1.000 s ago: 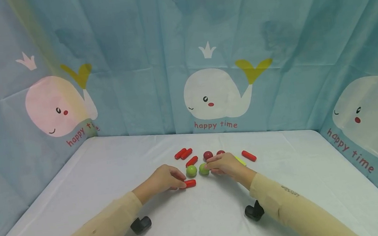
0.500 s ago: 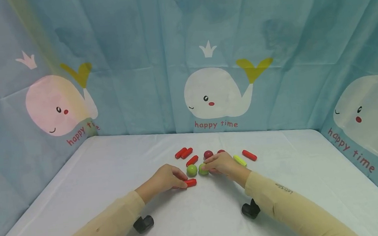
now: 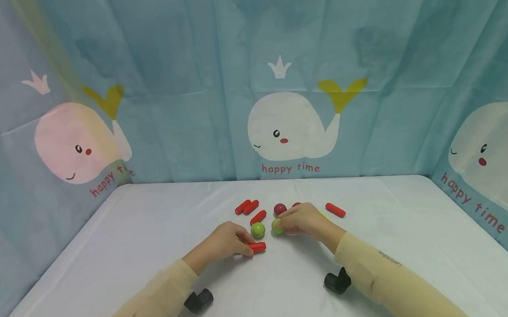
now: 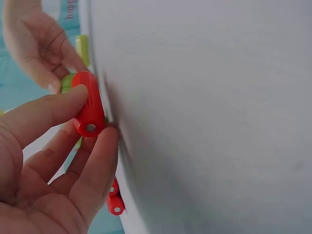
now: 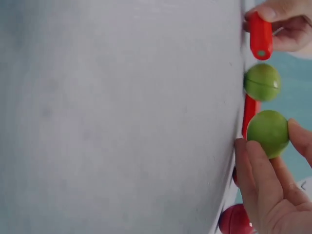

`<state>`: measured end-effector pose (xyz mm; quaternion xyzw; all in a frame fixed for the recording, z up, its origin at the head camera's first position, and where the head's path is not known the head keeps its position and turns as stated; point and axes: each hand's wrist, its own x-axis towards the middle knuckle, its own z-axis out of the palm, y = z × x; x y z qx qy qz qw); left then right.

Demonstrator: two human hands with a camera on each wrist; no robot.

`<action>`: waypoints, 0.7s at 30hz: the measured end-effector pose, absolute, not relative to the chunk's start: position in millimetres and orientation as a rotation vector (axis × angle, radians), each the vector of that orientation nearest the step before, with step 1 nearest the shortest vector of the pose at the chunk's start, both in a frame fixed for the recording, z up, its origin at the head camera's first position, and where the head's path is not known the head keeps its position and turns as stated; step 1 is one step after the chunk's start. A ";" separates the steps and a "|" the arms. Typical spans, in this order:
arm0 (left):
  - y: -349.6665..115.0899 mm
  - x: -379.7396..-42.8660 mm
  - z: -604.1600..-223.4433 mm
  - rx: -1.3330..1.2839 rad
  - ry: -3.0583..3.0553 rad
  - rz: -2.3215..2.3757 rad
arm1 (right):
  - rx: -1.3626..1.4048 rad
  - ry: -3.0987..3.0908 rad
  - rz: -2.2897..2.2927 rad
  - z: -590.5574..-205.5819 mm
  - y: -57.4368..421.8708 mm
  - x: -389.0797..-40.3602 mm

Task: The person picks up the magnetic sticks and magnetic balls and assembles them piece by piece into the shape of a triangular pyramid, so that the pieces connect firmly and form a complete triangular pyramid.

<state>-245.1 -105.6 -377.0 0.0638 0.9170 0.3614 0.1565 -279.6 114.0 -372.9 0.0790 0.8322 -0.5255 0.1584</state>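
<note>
The left hand point(image 3: 227, 241) pinches a red stick point(image 3: 258, 247) between thumb and fingers, at the near left of the group of small things on the white table point(image 3: 275, 297). The stick's right end juts out past the fingertips, and the left wrist view shows a small pale disc set in its other end. The right hand point(image 3: 303, 219), farther right, grips a green ball point(image 3: 277, 227), thumb on one side and fingers on the other. Whether either held thing touches the tabletop is hard to tell.

A second green ball point(image 3: 258, 230), with a seam across it, sits between the hands, just beyond the pinched stick and a little apart from the gripped ball. Farther off to the left lie three more red sticks: two side by side point(image 3: 246, 207) and one point(image 3: 258, 217) nearer the second ball. Beyond the right hand are a dark red ball point(image 3: 279, 209) and another red ball point(image 3: 296, 204), mostly hidden by that hand. A yellow-green stick point(image 3: 325, 215) shows partly behind the right hand, and a lone red stick point(image 3: 335, 210) lies farther right. A blue curtain point(image 3: 179, 135) printed with whales hangs behind the table.
</note>
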 end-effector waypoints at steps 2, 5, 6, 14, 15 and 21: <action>-106.3 -245.1 -376.3 0.194 2.621 1.058 | 0.203 2.371 -1.518 -372.2 118.6 -278.9; -107.2 -245.9 -375.8 0.197 2.617 1.105 | 0.175 2.370 -1.532 -370.5 125.2 -278.1; -106.9 -246.6 -375.7 0.198 2.612 1.117 | 0.167 2.366 -1.539 -369.6 127.2 -277.7; -103.9 -252.4 -370.7 0.189 2.573 1.208 | 0.087 2.317 -1.624 -364.8 141.3 -275.1; -103.5 -253.5 -369.7 0.187 2.571 1.217 | 0.078 2.306 -1.639 -364.8 142.6 -274.9; -100.9 -258.2 -364.8 0.181 2.561 1.285 | 0.057 2.246 -1.697 -366.7 148.4 -272.5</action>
